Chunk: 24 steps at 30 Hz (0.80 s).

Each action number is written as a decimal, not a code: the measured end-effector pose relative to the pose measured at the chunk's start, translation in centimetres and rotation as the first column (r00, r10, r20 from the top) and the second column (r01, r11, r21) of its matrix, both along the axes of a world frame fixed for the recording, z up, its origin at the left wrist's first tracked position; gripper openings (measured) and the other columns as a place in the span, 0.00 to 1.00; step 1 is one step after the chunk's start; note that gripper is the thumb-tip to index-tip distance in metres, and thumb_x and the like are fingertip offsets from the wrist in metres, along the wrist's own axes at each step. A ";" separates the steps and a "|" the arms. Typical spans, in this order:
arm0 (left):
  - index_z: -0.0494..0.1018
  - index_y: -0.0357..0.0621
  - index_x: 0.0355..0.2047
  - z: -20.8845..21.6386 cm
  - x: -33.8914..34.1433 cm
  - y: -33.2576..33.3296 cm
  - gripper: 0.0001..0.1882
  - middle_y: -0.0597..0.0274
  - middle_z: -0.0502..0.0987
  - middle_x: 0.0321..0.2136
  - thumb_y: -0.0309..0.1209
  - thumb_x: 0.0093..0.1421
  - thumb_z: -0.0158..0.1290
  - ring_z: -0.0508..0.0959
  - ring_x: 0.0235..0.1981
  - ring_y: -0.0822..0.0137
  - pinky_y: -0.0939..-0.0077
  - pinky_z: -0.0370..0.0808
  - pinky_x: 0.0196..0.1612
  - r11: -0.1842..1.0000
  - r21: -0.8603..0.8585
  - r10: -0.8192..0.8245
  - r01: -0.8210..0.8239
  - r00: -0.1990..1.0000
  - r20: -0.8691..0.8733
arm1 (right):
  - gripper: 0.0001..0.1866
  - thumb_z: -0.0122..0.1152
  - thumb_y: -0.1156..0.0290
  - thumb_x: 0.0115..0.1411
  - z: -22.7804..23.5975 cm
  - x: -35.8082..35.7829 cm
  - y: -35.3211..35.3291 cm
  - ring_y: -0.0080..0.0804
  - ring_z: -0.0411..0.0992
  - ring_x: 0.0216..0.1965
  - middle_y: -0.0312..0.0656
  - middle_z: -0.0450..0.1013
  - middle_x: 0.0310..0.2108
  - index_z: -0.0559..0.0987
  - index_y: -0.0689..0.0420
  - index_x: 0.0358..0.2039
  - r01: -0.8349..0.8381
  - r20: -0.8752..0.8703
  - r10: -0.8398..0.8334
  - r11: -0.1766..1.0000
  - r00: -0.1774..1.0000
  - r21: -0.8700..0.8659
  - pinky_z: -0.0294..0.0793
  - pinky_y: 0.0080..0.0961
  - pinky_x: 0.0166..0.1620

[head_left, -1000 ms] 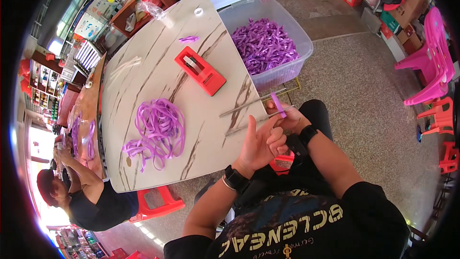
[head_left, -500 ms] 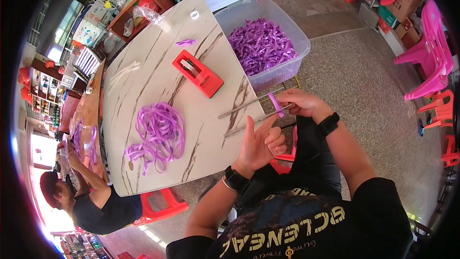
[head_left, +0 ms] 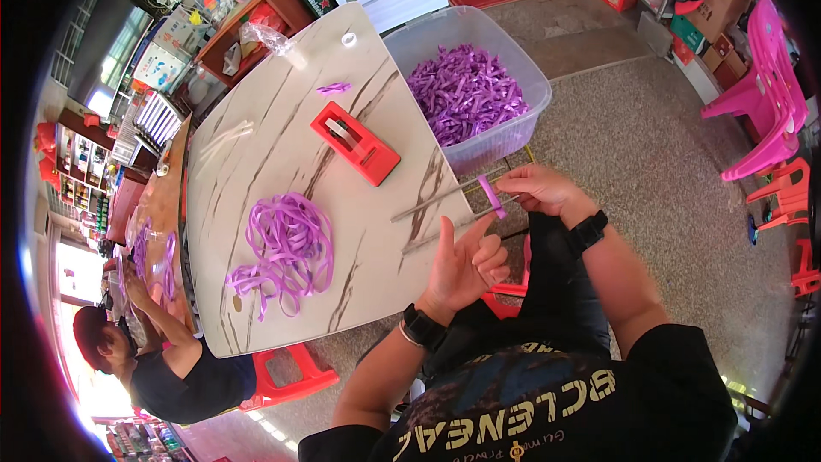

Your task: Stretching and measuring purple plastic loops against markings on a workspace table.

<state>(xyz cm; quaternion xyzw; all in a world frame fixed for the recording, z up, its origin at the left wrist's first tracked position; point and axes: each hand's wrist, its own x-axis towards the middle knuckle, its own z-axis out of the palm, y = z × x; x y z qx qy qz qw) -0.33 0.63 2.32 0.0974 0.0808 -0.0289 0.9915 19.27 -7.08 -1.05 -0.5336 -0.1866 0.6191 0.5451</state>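
Note:
Two thin metal rods (head_left: 428,204) reach across the table's right edge, with a short purple ribbon (head_left: 490,195) looped around them near their right end. My right hand (head_left: 547,192) is closed at that loop, thumb and fingertips pinched against the ribbon; the exact grip is partly hidden. Just below the rods, my left hand (head_left: 466,265) holds nothing. Its thumb and forefinger are stretched apart, the other fingers curl loosely, and the forefinger tip comes up to the lower end of the loop. A tangled pile of purple ribbon (head_left: 291,244) lies on the marble-patterned table (head_left: 359,231).
A red tape dispenser (head_left: 355,144), a small purple ribbon piece (head_left: 333,87) and a white tape roll (head_left: 348,39) are on the table. Beside it stands a clear plastic tub (head_left: 539,98) full of purple ribbon pieces. Another person (head_left: 171,376) works at the left.
The table and everything on it sit slightly lower in the view. Both hands stay at the rods, with the right hand still at the ribbon loop and only slight finger movement.

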 end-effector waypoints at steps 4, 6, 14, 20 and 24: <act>0.48 0.44 0.58 -0.2 0.0 0.1 0.40 0.71 0.50 0.16 0.63 0.55 0.29 0.54 0.20 0.75 0.80 0.57 0.28 1.000 -0.025 -0.006 0.006 1.000 0.007 | 0.05 0.57 0.64 0.53 -1.8 -0.4 0.3 0.09 0.48 0.13 0.21 0.54 0.13 0.75 0.50 0.27 0.054 -0.266 -0.043 0.998 0.963 0.035 0.42 0.09 0.16; 0.48 0.44 0.58 0.0 0.0 0.1 0.41 0.71 0.50 0.15 0.63 0.55 0.29 0.54 0.20 0.75 0.80 0.57 0.27 1.000 -0.022 -0.007 0.008 1.000 0.013 | 0.05 0.56 0.65 0.53 -3.3 -0.7 0.5 0.09 0.49 0.13 0.21 0.55 0.13 0.75 0.50 0.27 0.061 -0.353 -0.039 0.997 0.935 0.054 0.42 0.08 0.16; 0.49 0.42 0.57 0.2 0.1 0.1 0.41 0.72 0.50 0.15 0.63 0.55 0.28 0.53 0.19 0.76 0.82 0.56 0.27 1.000 -0.005 -0.012 0.013 1.000 0.018 | 0.06 0.53 0.69 0.55 -6.9 -4.0 2.2 0.12 0.52 0.11 0.27 0.61 0.14 0.74 0.57 0.29 0.245 -0.725 -0.126 0.967 0.677 0.061 0.49 0.08 0.14; 0.52 0.42 0.56 0.1 0.0 0.1 0.40 0.73 0.51 0.15 0.62 0.56 0.30 0.54 0.18 0.78 0.83 0.56 0.26 0.999 0.033 -0.006 0.006 1.000 0.002 | 0.07 0.52 0.68 0.55 -7.5 -4.9 2.7 0.13 0.59 0.12 0.32 0.67 0.17 0.73 0.57 0.32 0.238 -0.826 0.075 0.939 0.558 0.247 0.55 0.07 0.15; 0.53 0.41 0.56 0.2 0.1 0.0 0.40 0.73 0.51 0.15 0.62 0.56 0.30 0.54 0.18 0.78 0.83 0.56 0.26 1.000 0.030 -0.006 0.006 1.000 0.000 | 0.08 0.52 0.66 0.56 -7.9 -4.9 2.9 0.13 0.60 0.13 0.31 0.66 0.17 0.72 0.56 0.33 0.246 -0.819 0.059 0.939 0.570 0.239 0.56 0.08 0.15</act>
